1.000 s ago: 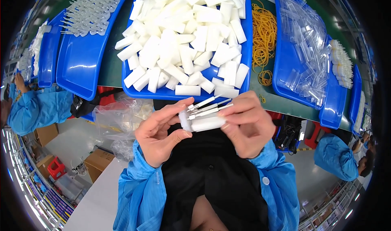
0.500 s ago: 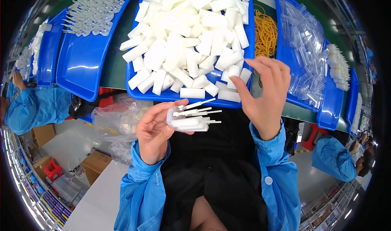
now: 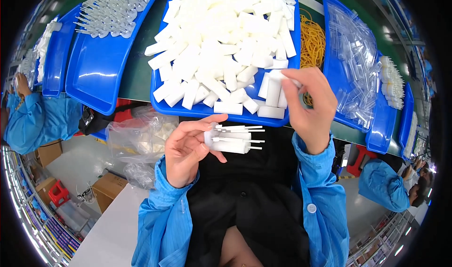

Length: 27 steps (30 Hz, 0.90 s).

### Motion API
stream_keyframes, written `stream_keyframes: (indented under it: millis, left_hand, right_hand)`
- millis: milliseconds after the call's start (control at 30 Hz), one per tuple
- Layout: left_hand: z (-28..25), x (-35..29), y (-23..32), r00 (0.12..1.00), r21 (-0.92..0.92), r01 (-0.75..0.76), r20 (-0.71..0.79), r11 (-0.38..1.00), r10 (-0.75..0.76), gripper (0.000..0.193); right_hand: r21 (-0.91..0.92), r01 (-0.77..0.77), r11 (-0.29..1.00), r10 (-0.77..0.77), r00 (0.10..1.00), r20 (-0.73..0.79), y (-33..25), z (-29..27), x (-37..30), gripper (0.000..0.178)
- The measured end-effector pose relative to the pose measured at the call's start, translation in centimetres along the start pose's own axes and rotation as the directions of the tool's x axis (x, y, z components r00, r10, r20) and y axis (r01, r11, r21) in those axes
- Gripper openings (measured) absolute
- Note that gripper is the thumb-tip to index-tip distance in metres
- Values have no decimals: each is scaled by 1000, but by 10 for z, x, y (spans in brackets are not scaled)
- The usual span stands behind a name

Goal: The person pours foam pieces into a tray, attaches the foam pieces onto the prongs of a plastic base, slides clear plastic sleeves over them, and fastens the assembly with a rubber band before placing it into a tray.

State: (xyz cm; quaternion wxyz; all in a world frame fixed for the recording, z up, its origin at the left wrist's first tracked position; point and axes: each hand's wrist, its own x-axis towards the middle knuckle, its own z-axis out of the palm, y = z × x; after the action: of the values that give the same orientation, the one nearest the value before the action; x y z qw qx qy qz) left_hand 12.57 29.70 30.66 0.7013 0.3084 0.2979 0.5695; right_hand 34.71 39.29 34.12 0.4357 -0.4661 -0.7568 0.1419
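Observation:
My left hand (image 3: 182, 150) is closed round the base of a white plastic part with several thin rods (image 3: 254, 127) pointing right. White foam blocks (image 3: 231, 146) sit on some of these rods, and others are bare. Over the near right corner of a large blue tray (image 3: 188, 109), my right hand (image 3: 314, 104) pinches a small white foam block (image 3: 278, 75), partly hidden by the fingers. A big heap of similar foam blocks (image 3: 226, 50) fills that tray.
On the left, a blue tray (image 3: 92, 74) holds white rodded parts (image 3: 110, 15). Yellow rubber bands (image 3: 311, 38) lie right of the foam. Beyond them is a tray of clear plastic tubes (image 3: 353, 55). Co-workers in blue sleeves (image 3: 383, 184) sit at both sides.
My right hand has closed from an open reach onto a foam block. My left hand has shifted slightly right with the rodded part, which is turned a little.

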Motion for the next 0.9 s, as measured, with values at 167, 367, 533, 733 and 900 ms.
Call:
stream_keyframes:
  millis: [167, 367, 533, 733, 900]
  left_hand:
    - [6, 4, 0, 998, 81, -63, 37, 995, 60, 28]
    - [23, 6, 4, 993, 160, -74, -78, 984, 87, 38]
    - [23, 5, 3, 995, 236, -86, -37, 968, 97, 42]
    - [24, 3, 1, 990, 271, -114, -52, 956, 133, 43]
    - [25, 2, 2, 980, 430, -173, -17, 886, 200, 44]
  right_hand:
    - [263, -262, 928, 269, 963, 10, -11, -17, -24, 7]
    - [665, -436, 606, 434, 882, 183, -22, -30, -41, 19]
    - [728, -434, 530, 376, 890, 257, -18, -33, -44, 17]
    - [745, -417, 520, 363, 898, 248, -17, -29, -47, 15]
    - [749, -460, 477, 418, 868, 267, -20, -24, -49, 16]
